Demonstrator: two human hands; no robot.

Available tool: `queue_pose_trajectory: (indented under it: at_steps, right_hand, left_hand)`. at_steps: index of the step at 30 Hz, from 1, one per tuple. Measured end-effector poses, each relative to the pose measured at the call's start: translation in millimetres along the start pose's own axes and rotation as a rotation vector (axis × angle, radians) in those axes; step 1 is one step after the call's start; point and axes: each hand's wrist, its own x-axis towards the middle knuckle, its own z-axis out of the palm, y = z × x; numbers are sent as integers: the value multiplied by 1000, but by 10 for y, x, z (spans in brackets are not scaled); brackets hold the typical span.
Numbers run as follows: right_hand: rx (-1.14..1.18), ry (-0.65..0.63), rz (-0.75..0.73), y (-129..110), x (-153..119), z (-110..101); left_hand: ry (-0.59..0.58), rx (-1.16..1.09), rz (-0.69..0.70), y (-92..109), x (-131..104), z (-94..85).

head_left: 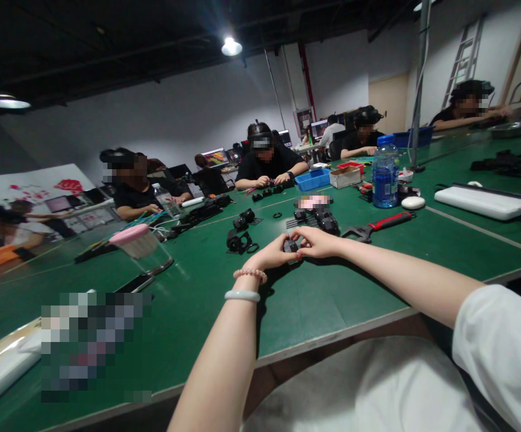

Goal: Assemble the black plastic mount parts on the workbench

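Between the fingertips of my left hand and my right hand is a small dark part, gripped from both sides just above the green table. Its kind is hard to make out, since the fingers cover much of it. A black ring-shaped part lies to the left, and a black cylindrical part sits behind it. Beyond my right hand are more black parts. An adjustable wrench with a red and black handle rests right of my right hand.
A blue-capped bottle stands at the back right, near a blue tray and a small box. A white power strip lies far right. At left are a pink-lidded container and a phone. Several people sit around the table.
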Motion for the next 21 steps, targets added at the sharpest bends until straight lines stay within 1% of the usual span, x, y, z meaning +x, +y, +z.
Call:
queue_pose_trajectory:
  at_steps: [10, 21]
  right_hand:
    - [4, -15, -11, 24, 2, -7]
    - [-25, -29, -14, 34, 7, -21]
  left_hand:
    - [4, 23, 1, 46, -16, -8]
    - [5, 24, -13, 33, -9, -1]
